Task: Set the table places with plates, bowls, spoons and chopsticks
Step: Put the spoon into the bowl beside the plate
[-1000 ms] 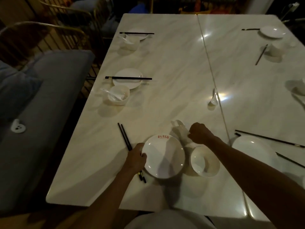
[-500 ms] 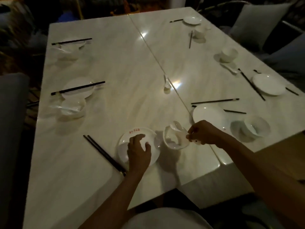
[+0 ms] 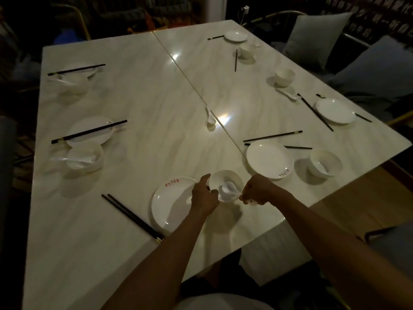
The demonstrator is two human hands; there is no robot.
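My left hand (image 3: 204, 195) has left the plate (image 3: 172, 203) and now grips the bowl (image 3: 225, 182); my right hand (image 3: 257, 190) still pinches the spoon (image 3: 229, 189).

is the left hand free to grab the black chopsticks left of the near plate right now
Probably not at once: the left hand grips the bowl. The chopsticks lie bare on the table beyond the plate, with nothing covering them.
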